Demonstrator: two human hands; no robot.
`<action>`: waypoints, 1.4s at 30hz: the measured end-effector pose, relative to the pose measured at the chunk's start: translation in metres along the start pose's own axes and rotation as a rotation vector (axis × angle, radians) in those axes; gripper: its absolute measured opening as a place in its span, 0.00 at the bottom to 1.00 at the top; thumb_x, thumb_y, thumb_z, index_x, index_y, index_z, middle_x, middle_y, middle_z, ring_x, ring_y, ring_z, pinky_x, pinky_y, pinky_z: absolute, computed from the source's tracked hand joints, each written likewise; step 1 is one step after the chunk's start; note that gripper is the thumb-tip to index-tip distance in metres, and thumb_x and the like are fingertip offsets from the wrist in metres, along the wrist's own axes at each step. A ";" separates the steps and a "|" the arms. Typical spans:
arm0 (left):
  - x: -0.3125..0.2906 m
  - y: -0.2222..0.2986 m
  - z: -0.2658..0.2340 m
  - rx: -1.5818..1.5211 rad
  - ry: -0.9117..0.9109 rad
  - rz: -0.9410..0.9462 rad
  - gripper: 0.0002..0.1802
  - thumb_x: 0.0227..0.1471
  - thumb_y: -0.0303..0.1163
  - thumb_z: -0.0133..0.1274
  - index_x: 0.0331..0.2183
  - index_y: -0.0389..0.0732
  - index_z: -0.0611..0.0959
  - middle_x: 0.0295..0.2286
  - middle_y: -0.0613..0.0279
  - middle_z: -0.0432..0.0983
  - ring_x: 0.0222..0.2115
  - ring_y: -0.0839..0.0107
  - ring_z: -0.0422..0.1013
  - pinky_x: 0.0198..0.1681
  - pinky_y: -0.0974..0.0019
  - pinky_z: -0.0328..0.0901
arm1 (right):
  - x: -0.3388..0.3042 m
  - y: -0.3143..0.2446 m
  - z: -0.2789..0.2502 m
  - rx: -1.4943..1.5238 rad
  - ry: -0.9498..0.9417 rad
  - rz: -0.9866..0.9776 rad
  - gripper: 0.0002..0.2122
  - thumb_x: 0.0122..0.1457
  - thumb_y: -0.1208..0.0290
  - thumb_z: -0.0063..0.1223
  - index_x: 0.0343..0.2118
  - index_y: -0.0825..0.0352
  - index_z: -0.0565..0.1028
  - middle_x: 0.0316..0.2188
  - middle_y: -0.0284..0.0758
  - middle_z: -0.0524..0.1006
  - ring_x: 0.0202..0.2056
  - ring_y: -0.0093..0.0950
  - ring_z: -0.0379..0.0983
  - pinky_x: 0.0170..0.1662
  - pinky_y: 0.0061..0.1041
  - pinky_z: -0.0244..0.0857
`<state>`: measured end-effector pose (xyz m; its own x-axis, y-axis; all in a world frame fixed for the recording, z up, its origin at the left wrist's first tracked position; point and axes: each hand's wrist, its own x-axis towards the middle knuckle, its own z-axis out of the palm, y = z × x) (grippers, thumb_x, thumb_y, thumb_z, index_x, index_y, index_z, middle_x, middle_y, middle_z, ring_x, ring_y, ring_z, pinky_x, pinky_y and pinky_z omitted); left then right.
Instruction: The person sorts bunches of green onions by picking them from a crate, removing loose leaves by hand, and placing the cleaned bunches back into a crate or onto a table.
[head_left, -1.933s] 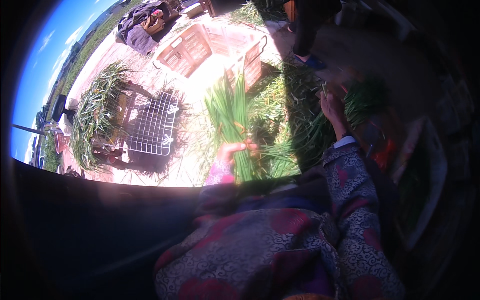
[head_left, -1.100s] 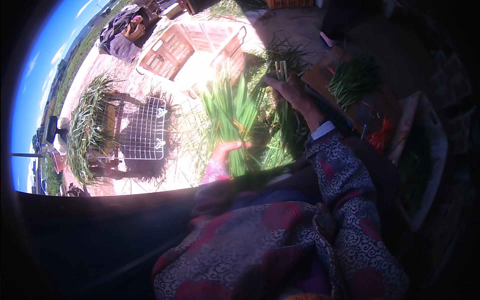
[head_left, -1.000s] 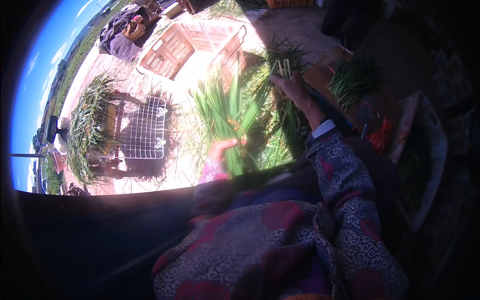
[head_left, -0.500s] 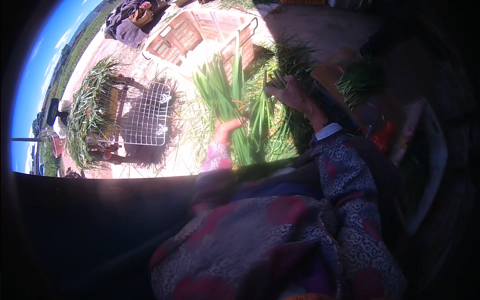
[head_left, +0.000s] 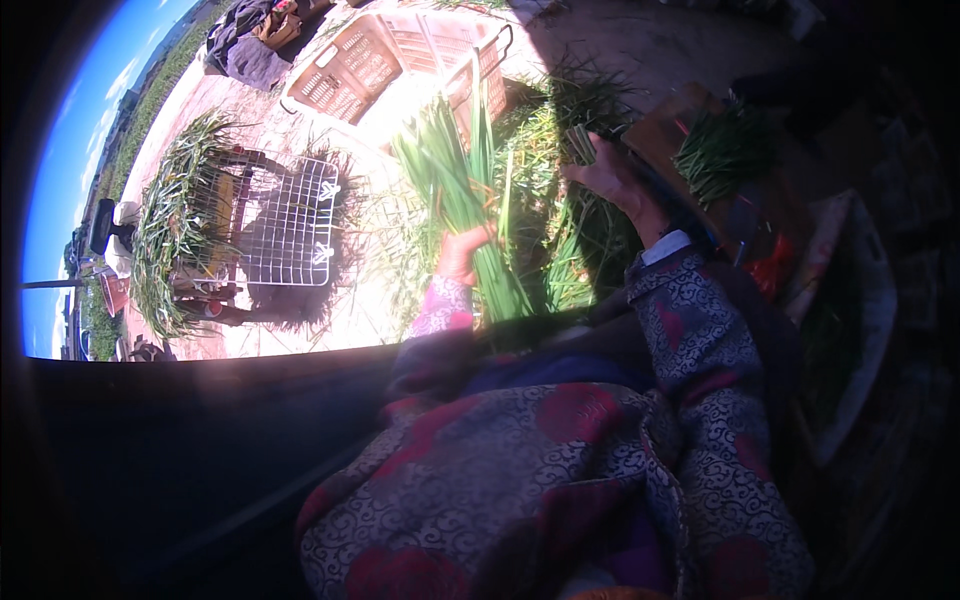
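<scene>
My left hand is closed round a bunch of long, flat green leaves, chive-like, which fan upward and hang below the fist. To its right, my right hand is raised over a heap of loose green leaves. A short tuft of green stalks shows between its thumb and fingers; the other fingers are partly hidden. Part of the heap lies in bright sun and part in shade.
A pale plastic crate stands beyond my left hand. A white wire rack and a cut-grass pile are at left. A green bundle lies on a brown board at right, near a pale-rimmed container.
My right hand has moved right and slightly up, away from the left-hand bunch, with the small tuft in it. My left hand has shifted slightly right and up with its leaves.
</scene>
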<state>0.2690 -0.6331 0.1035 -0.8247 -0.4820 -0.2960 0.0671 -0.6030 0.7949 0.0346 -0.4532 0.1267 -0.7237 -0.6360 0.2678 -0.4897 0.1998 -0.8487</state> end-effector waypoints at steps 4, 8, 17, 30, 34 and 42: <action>0.009 -0.010 -0.004 -0.156 -0.106 -0.171 0.18 0.50 0.22 0.60 0.44 0.30 0.79 0.31 0.55 0.80 0.28 0.66 0.78 0.29 0.64 0.77 | -0.017 -0.084 0.009 0.415 -0.390 0.268 0.15 0.53 0.64 0.65 0.41 0.66 0.79 0.25 0.28 0.77 0.23 0.17 0.70 0.27 0.22 0.64; 0.004 -0.011 -0.004 -0.167 -0.147 -0.197 0.13 0.53 0.25 0.57 0.40 0.27 0.81 0.30 0.54 0.81 0.28 0.64 0.79 0.32 0.61 0.77 | -0.020 -0.081 0.024 0.368 -0.407 0.240 0.12 0.56 0.63 0.63 0.32 0.69 0.79 0.23 0.30 0.77 0.25 0.20 0.71 0.31 0.27 0.67; 0.007 -0.009 0.018 0.153 -0.053 0.074 0.21 0.48 0.18 0.59 0.45 0.23 0.77 0.38 0.48 0.81 0.39 0.61 0.79 0.45 0.61 0.74 | -0.015 -0.040 0.040 0.174 -0.453 0.109 0.13 0.55 0.64 0.59 0.20 0.67 0.73 0.16 0.33 0.74 0.19 0.23 0.70 0.25 0.27 0.63; -0.003 0.007 0.025 0.099 0.009 0.118 0.37 0.44 0.13 0.54 0.57 0.29 0.64 0.42 0.46 0.73 0.28 0.64 0.76 0.34 0.62 0.74 | -0.016 -0.042 -0.002 0.221 -0.214 0.144 0.19 0.51 0.64 0.67 0.42 0.71 0.76 0.32 0.34 0.78 0.34 0.22 0.72 0.39 0.26 0.67; -0.014 0.003 0.030 0.098 -0.020 0.124 0.32 0.46 0.16 0.55 0.55 0.29 0.67 0.33 0.52 0.76 0.29 0.64 0.76 0.34 0.62 0.75 | -0.021 -0.071 0.022 0.120 -0.217 0.136 0.19 0.52 0.66 0.67 0.43 0.69 0.77 0.34 0.37 0.80 0.36 0.26 0.75 0.42 0.29 0.69; -0.007 -0.001 0.032 0.106 -0.007 0.115 0.28 0.46 0.17 0.56 0.51 0.26 0.70 0.30 0.50 0.77 0.28 0.63 0.78 0.33 0.60 0.74 | -0.018 -0.049 0.039 0.224 -0.069 0.304 0.11 0.52 0.63 0.61 0.29 0.68 0.79 0.24 0.36 0.80 0.29 0.28 0.76 0.34 0.33 0.69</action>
<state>0.2568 -0.6089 0.1211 -0.8188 -0.5394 -0.1966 0.1019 -0.4736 0.8748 0.0906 -0.4804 0.1462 -0.7815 -0.6228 -0.0361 -0.1338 0.2239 -0.9654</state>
